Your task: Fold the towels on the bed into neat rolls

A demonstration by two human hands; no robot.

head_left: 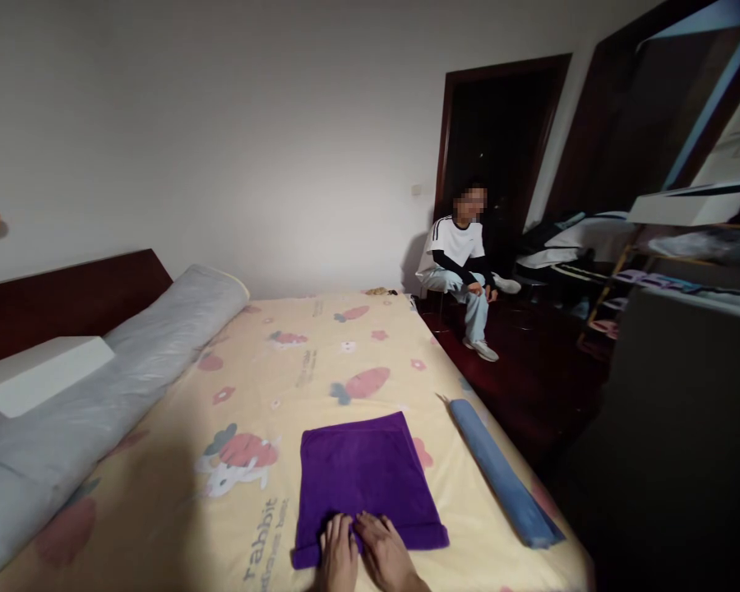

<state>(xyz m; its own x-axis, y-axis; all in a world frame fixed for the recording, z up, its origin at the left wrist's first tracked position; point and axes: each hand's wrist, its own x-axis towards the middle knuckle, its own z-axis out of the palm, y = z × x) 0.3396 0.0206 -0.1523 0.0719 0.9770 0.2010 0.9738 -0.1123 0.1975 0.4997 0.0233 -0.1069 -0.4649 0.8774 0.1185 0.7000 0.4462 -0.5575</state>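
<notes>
A purple cloth (pixel 363 469) lies spread on the yellow patterned bed cover (pixel 222 526), its near edge turned over into a narrow fold. Both hands rest on the middle of that near edge, side by side. The fingers of my left hand (pixel 339 547) are curled together over the fold. Close beside it, my right hand (pixel 382 547) presses its bent fingers on the same edge. To the right of the cloth lies a long blue rolled bundle (pixel 499 473), apart from both hands.
A long grey roll (pixel 129 370) lies along the bed's left side with a white box (pixel 46 374) by it. Beyond the bed's far right corner sits a person (pixel 460 247). A dark cabinet (pixel 678 436) and a rack (pixel 617 288) stand at the right.
</notes>
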